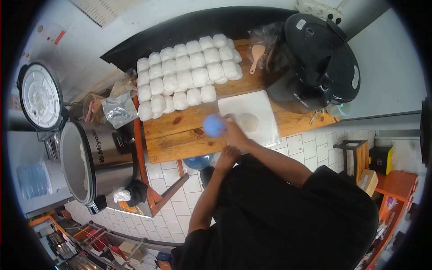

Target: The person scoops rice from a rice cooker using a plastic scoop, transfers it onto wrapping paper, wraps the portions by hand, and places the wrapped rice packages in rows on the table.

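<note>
My right hand is closed on a small round blue bowl, slightly blurred, over the wooden table's front part. Just right of it lies a stack of white paper sheets, with a round, flat patch of pale rice on top. Down by the table's front edge, my left hand has its fingers curled; whether anything is in them is hidden. Beyond both hands, rows of white rounded wrapped packets are piled on the table.
A large black rice cooker stands at the table's right end, near a pink rice paddle. To the left is an open steel rice cooker, its lid raised. A blue water bottle shows below the table edge.
</note>
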`<action>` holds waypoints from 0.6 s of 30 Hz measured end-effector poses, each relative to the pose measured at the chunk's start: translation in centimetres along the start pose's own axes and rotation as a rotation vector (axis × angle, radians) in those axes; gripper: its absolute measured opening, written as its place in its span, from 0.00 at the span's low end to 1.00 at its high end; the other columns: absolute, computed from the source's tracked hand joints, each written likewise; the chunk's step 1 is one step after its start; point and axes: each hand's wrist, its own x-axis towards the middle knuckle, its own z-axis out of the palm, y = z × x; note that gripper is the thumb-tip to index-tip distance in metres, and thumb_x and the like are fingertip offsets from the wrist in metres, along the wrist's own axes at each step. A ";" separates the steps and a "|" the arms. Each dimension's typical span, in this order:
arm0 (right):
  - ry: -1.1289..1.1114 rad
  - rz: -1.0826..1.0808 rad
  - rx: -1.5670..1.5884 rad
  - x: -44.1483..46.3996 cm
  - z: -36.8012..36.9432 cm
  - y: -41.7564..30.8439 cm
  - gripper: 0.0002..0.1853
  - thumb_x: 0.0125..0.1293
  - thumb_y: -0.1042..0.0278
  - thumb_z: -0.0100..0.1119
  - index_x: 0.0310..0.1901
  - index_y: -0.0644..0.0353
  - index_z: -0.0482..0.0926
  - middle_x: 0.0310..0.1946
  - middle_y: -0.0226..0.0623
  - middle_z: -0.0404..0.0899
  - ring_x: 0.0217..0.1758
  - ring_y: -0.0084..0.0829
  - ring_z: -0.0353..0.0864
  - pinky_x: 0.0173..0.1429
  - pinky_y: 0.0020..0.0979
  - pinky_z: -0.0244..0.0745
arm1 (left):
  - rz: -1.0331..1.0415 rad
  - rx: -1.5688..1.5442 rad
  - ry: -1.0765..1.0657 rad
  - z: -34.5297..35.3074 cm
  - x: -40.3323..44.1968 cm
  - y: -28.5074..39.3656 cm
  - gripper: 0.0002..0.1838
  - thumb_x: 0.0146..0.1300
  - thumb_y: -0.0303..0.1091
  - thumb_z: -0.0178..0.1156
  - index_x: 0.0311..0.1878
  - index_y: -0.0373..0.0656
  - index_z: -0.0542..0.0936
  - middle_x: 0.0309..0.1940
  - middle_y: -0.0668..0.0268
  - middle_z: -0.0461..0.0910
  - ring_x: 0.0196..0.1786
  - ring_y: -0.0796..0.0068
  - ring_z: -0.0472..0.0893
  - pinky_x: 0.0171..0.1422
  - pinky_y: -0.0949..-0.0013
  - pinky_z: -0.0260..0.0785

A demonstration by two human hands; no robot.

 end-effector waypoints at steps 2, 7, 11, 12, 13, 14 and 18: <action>-0.066 -0.212 -0.086 1.4 4.0 -0.2 0.32 0.65 0.76 0.61 0.71 0.58 0.63 0.59 0.57 0.66 0.58 0.59 0.73 0.62 0.47 0.72 | 0.043 0.139 0.274 0.9 0.0 0.6 0.18 0.65 0.37 0.58 0.58 0.46 0.80 0.60 0.58 0.77 0.71 0.52 0.69 0.80 0.44 0.50; 0.098 -0.252 -0.007 4.2 7.9 -1.4 0.32 0.66 0.74 0.62 0.69 0.62 0.61 0.58 0.57 0.69 0.55 0.57 0.77 0.59 0.45 0.75 | -0.237 -0.427 0.326 -4.4 2.9 3.2 0.11 0.67 0.39 0.55 0.44 0.42 0.77 0.45 0.54 0.77 0.54 0.54 0.75 0.63 0.56 0.66; -0.022 -0.164 0.091 1.5 2.3 -1.9 0.23 0.68 0.71 0.61 0.63 0.64 0.69 0.54 0.53 0.74 0.53 0.50 0.79 0.57 0.41 0.76 | -0.273 -0.352 0.640 1.9 5.3 -1.0 0.07 0.66 0.32 0.57 0.43 0.41 0.78 0.41 0.54 0.78 0.56 0.51 0.75 0.65 0.55 0.66; -0.054 -0.153 0.115 0.3 0.5 -1.1 0.20 0.69 0.69 0.60 0.60 0.64 0.72 0.53 0.51 0.75 0.52 0.48 0.80 0.56 0.40 0.76 | -0.273 -0.362 0.638 2.0 5.7 -1.2 0.07 0.66 0.32 0.57 0.43 0.41 0.78 0.41 0.54 0.78 0.56 0.51 0.75 0.65 0.55 0.66; -0.009 -0.206 0.035 -1.1 -1.5 0.2 0.17 0.70 0.69 0.59 0.57 0.64 0.75 0.51 0.50 0.77 0.51 0.45 0.81 0.55 0.38 0.77 | -0.156 -0.079 0.677 1.5 6.3 -1.8 0.07 0.64 0.30 0.58 0.43 0.42 0.78 0.42 0.56 0.79 0.55 0.52 0.76 0.64 0.54 0.66; 0.024 -0.174 0.030 -2.6 -3.4 1.7 0.15 0.70 0.68 0.59 0.55 0.64 0.77 0.50 0.48 0.78 0.50 0.44 0.81 0.54 0.37 0.77 | -0.038 0.206 0.706 1.0 6.5 -2.2 0.07 0.61 0.29 0.60 0.43 0.42 0.79 0.43 0.58 0.79 0.53 0.53 0.77 0.62 0.54 0.67; 0.142 0.022 -0.170 -9.0 -10.1 6.7 0.13 0.70 0.63 0.62 0.50 0.61 0.81 0.43 0.42 0.82 0.48 0.40 0.82 0.53 0.35 0.77 | -0.138 0.068 0.312 -2.9 6.9 0.1 0.01 0.52 0.31 0.62 0.29 0.49 0.82 0.33 0.67 0.79 0.42 0.61 0.78 0.48 0.56 0.68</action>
